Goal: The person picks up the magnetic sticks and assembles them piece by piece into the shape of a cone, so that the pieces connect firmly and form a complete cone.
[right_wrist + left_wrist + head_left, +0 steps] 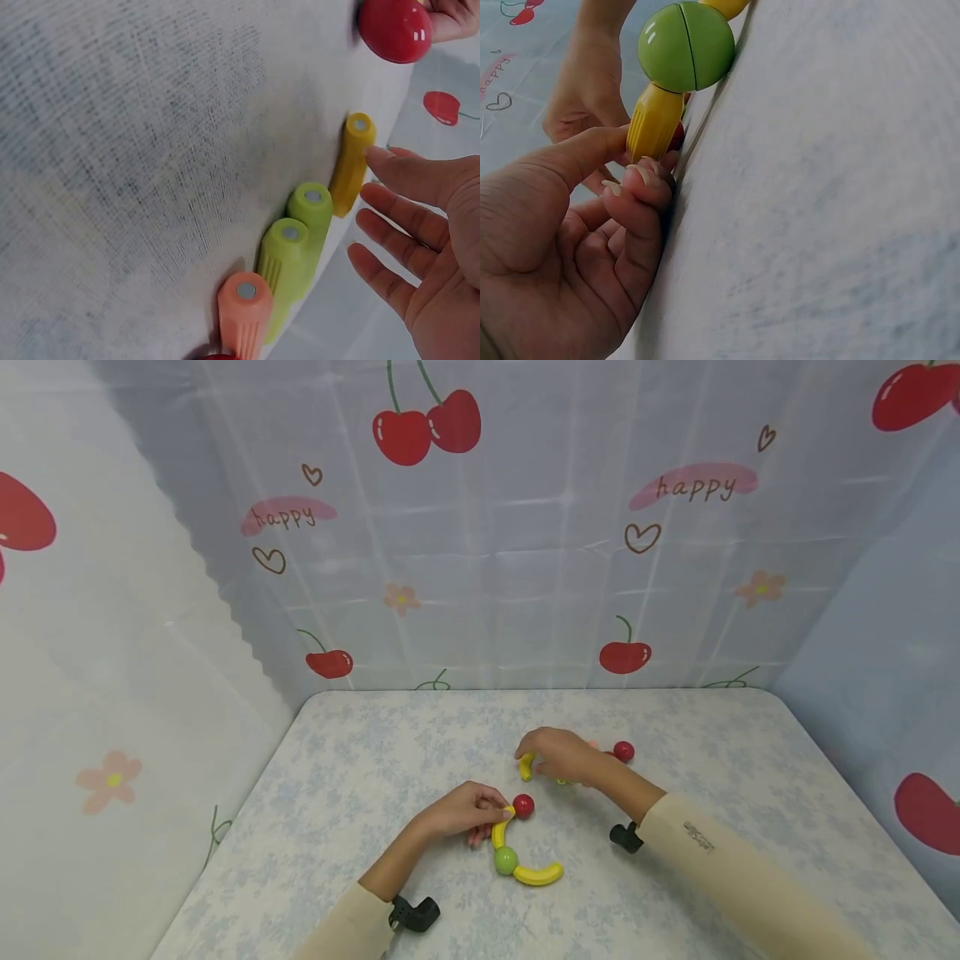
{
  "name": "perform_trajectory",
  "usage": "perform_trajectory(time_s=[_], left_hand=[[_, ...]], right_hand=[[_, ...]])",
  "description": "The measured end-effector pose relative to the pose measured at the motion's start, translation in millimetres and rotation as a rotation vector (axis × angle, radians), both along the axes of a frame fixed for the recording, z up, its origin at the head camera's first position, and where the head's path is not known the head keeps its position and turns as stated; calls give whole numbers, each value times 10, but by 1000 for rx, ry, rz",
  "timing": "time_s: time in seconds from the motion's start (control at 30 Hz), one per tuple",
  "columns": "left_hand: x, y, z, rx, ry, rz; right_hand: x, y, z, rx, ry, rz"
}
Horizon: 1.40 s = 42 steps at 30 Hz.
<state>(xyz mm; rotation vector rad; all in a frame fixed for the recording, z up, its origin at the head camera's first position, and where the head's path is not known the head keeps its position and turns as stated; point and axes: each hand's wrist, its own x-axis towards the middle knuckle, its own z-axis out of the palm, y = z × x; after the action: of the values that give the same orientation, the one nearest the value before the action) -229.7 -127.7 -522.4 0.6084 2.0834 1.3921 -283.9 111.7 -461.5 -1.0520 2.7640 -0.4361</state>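
My left hand (pixel 459 811) pinches the upper end of a yellow curved stick (pixel 498 836) between thumb and fingers. A red ball (pixel 523 806) sits at that end, and a green ball (pixel 506 861) joins the other end to a second yellow curved stick (pixel 540 875), forming a C-shaped chain. Farther back, my right hand (pixel 558 753) reaches over a loose yellow curved stick (pixel 352 165). In the right wrist view its fingers are spread and the thumb tip is beside the stick's end; whether it touches, I cannot tell. The loose stick has a grey disc on its end.
Two light green sticks (pixel 285 251) and a pinkish-orange stick (pixel 245 311) lie beside the loose yellow one, partly hidden by my right arm in the head view. Another red ball (pixel 624 751) rests behind that arm. Printed curtains (pixel 517 527) stand around the patterned table (pixel 375 735).
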Motion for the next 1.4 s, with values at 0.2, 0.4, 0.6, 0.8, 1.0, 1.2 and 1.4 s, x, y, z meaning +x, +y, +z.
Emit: perform_trajectory(time_s=[0.2, 0.4, 0.6, 0.8, 1.0, 1.2, 1.4], left_hand=[[-1, 4, 17, -1, -1, -29], [1, 21, 40, -11, 0, -27], [18, 30, 28, -3, -8, -19], [23, 30, 14, -13, -9, -16], [15, 15, 18, -19, -31, -3], [10, -6, 9, -10, -41, 8], [0, -18, 3, -2, -55, 9]], right_hand=[[-24, -38, -102, 10, 20, 2], [-47, -33, -157, 3, 61, 7], [-61, -16, -193, -18, 56, 0], [-20, 12, -157, -67, 39, -44], [60, 75, -77, -131, 73, -72], [207, 155, -53, -180, 50, -165], [382, 220, -86, -205, 53, -202]])
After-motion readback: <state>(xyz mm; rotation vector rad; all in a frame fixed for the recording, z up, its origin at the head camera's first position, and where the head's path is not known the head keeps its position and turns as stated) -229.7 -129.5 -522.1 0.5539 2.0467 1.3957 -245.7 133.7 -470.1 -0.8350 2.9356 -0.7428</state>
